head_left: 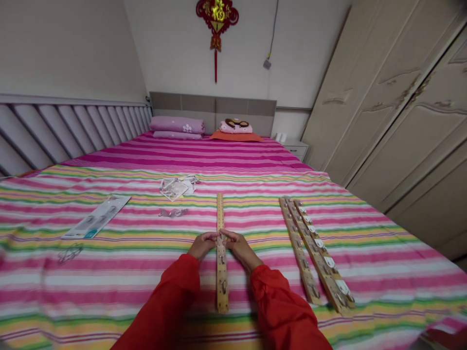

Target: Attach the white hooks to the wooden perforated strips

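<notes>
A long wooden strip [221, 214] with small metal hooks lies lengthwise on the striped bedspread [109, 272] in front of me. My left hand [202, 244] and my right hand [239, 247], both in red sleeves, meet over the strip's middle. The fingers of both hands are pinched together on a small hook piece at the strip; what exactly they hold is too small to make out. To the right lie three more wooden strips [315, 253], side by side, some with white hook plates on them.
A flat grey package [98, 216], torn clear wrappers [177, 187] and loose clear hooks [172, 212] lie on the bed to the left. Pillows [177, 126] sit at the headboard. A wardrobe [401, 112] stands along the right side; a padded wall panel [54, 131] runs on the left.
</notes>
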`<action>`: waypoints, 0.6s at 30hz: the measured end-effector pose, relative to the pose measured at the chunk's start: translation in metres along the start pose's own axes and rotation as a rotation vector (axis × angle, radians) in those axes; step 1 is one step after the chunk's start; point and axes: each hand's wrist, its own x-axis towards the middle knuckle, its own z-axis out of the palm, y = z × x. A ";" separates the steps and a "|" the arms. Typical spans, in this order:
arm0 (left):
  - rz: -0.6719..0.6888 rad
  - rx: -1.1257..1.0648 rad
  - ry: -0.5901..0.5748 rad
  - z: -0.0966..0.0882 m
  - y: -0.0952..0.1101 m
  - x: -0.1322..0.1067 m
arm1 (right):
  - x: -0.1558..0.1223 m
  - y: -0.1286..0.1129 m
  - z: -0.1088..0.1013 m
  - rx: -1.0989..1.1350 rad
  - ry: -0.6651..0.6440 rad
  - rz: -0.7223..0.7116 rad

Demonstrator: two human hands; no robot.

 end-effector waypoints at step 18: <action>-0.022 -0.183 0.232 -0.024 0.021 -0.006 | -0.022 -0.005 -0.003 0.031 0.145 -0.047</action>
